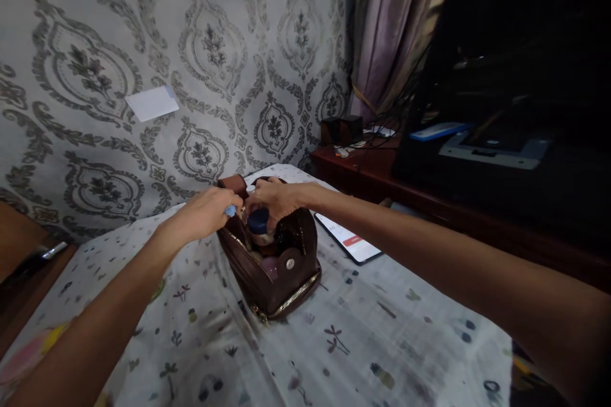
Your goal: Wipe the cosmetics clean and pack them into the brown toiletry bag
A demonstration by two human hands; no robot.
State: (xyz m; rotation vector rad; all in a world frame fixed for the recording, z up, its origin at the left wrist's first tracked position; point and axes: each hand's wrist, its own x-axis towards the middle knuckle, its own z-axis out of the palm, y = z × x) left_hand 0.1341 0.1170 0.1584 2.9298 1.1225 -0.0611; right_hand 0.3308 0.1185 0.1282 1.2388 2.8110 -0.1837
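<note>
A dark brown handbag [267, 296] with gold zips stands unzipped on the patterned cloth, its mouth facing up. At its left rim my left hand [205, 211] is closed on the bag's edge, with a small light-blue thing [230, 210] by the fingertips. My right hand [281, 198] reaches into the mouth from the right, fingers bent down around something I cannot make out. Just under those fingers shows a dark blue round cap [258, 220], and a small white piece [251, 189] is beside them. Deeper in the bag, a pinkish item [270, 267] is partly visible.
A phone [351, 238] with a lit screen lies right of the bag, under my right forearm. Patterned wallpaper [214, 44] rises behind, with a white card [153, 103] on it. A reddish-brown cabinet [353, 168] carries cables and a large dark screen [515, 63].
</note>
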